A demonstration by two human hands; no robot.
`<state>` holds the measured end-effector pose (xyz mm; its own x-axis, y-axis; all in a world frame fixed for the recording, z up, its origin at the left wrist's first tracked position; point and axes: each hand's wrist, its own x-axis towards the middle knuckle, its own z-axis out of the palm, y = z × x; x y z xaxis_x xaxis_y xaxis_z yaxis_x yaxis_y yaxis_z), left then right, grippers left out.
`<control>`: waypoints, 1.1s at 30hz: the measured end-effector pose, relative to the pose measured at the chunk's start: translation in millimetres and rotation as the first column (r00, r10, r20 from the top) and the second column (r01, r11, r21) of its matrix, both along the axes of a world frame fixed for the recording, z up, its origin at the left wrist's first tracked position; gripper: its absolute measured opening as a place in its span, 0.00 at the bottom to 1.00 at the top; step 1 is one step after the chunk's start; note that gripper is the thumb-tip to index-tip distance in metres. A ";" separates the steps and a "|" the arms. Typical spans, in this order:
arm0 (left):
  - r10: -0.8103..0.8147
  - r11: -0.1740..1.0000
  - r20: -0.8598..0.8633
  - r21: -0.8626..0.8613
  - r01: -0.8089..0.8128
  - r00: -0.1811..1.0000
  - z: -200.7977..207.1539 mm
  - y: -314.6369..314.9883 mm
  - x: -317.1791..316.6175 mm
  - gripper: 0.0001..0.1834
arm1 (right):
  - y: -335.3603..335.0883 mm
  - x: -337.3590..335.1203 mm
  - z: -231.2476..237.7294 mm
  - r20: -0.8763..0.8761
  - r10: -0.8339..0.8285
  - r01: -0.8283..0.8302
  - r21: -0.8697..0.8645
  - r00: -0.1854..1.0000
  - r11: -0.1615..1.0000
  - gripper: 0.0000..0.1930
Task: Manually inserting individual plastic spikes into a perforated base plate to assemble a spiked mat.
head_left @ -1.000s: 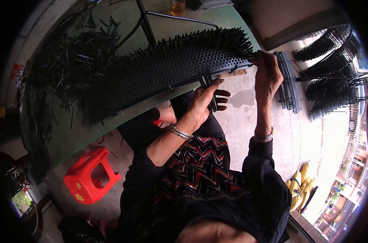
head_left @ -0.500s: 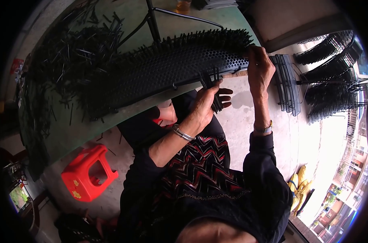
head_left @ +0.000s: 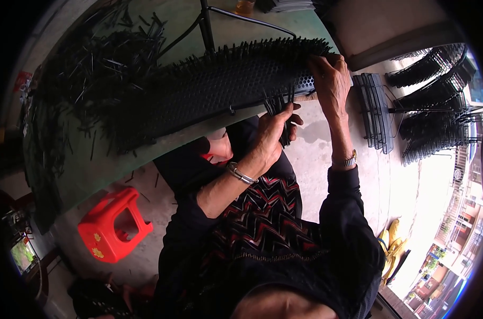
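Note:
A long black perforated panel (head_left: 199, 98) lies across the table along its front edge. Thin black sticks (head_left: 252, 50) stand up in its holes along the far side, densest toward the right. My left hand (head_left: 269, 135) is closed round a bundle of black sticks (head_left: 276, 105), just in front of the panel's near edge. At the panel's right end, my right hand (head_left: 333, 85) reaches in with fingers pinched together against the standing sticks. What its fingertips grip is hidden behind the hand. Bare holes show beside its wrist side.
A heap of loose black sticks (head_left: 114, 61) covers the table's left part. A black metal stand (head_left: 205, 29) rises behind the panel. On the right are stacked grey perforated panels (head_left: 376, 114) and racks of bristled black panels (head_left: 433, 125). A red plastic stool (head_left: 106, 234) stands lower left.
My right hand has moved slightly left and farther over the panel's standing sticks. The fingers of my left hand have curled in more round the bundle.

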<state>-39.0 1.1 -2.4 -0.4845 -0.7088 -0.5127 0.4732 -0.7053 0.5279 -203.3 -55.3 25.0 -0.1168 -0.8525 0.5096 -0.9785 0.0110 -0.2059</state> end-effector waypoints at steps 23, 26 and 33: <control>-0.063 0.998 0.053 0.006 0.063 0.997 6.2 -3.2 4.3 0.19 | 47.0 -10.0 35.4 0.680 -0.004 -0.148 0.165 0.733 0.975 0.05; -0.127 0.992 0.098 0.036 0.124 0.987 0.7 -9.2 5.1 0.17 | 40.3 -7.1 33.4 0.545 0.030 0.013 -0.074 0.838 0.997 0.06; 0.030 0.996 -0.030 0.090 -0.027 0.999 -19.3 4.4 -5.2 0.13 | 27.1 -15.7 17.7 0.347 0.003 0.049 -0.140 0.938 0.989 0.06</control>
<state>-44.2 5.4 -21.7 -0.4818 -0.6744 -0.5596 0.5092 -0.7351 0.4475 -218.9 -28.2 42.7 -0.3260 -0.7677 0.5517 -0.8467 -0.0224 -0.5315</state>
